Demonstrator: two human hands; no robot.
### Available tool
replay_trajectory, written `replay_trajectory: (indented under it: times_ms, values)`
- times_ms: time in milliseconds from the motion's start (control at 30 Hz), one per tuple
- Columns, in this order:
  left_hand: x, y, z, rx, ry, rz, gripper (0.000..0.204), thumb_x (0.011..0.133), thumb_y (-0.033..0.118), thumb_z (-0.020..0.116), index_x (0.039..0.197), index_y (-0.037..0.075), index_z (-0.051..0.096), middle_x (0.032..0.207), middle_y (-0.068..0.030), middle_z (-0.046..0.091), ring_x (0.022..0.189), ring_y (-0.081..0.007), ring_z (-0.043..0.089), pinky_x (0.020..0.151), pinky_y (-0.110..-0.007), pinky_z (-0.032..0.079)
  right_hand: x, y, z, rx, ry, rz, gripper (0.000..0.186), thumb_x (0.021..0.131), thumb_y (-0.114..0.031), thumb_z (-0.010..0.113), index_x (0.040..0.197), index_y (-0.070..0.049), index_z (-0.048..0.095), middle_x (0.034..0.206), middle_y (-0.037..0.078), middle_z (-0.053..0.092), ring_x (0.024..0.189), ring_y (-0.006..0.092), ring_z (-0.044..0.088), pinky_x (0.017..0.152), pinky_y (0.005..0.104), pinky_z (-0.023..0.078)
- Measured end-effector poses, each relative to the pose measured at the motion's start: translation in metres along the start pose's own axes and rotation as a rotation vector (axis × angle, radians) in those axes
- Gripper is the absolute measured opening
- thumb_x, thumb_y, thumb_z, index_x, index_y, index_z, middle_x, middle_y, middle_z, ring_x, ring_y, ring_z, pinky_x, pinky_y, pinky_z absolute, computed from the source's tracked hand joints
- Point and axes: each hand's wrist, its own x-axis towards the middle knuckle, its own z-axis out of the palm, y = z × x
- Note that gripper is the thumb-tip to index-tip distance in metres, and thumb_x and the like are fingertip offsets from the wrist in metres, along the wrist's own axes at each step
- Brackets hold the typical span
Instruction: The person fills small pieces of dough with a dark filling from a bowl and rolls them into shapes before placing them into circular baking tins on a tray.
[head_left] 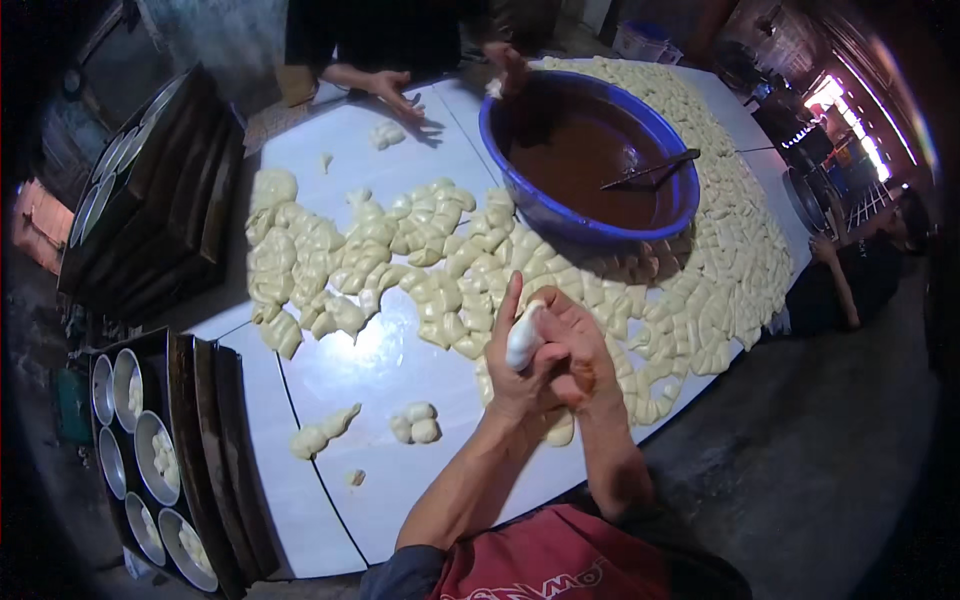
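In front of my chest my two hands are together around a small smooth white piece of dough (523, 340). My left hand (512, 375) cradles it from the left, one finger pointing up. From the right, my right hand (578, 345) curls its fingers against the dough, with brown smears on its skin. Many pale dough pieces (430, 220) spread over the white table (330, 520) beneath and beyond my hands. Left of my forearms lie a small dough cluster (416, 424), a longer lump (325, 432) and a small scrap (355, 478).
A blue basin (690, 205) of brown filling, with a dark-handled utensil (655, 170), stands beyond my hands. Across the table are another person's hands (392, 92). Stacked dark trays with round metal pans (150, 455) line the left. Another person (860, 260) is at far right.
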Motion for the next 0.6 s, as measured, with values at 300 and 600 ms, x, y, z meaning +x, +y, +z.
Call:
replay_trajectory:
  times_ms: [300,600]
  values:
    - [0.013,0.032,-0.015,0.324,-0.261,-0.577,0.048,0.098,0.016,0.064,0.143,0.003,0.050,0.119,-0.0143,0.068,0.103,-0.0165,0.066,0.090,-0.030,0.053,0.154,-0.154,-0.088,-1.342,0.235,-0.106,0.020,0.093,-0.021,0.062,0.100,-0.003,0.062,0.087,0.003,0.064,0.077,0.0081,0.056,0.068,0.0250,0.044]
    - [0.015,0.028,-0.034,0.419,-0.247,-0.620,0.040,0.099,0.022,0.063,0.131,0.000,0.059,0.115,-0.0140,0.069,0.100,-0.0186,0.069,0.085,-0.031,0.053,0.153,-0.158,-0.091,-1.197,0.056,0.028,0.017,0.092,-0.022,0.065,0.094,-0.005,0.062,0.080,0.003,0.064,0.070,0.0109,0.064,0.060,0.0250,0.049]
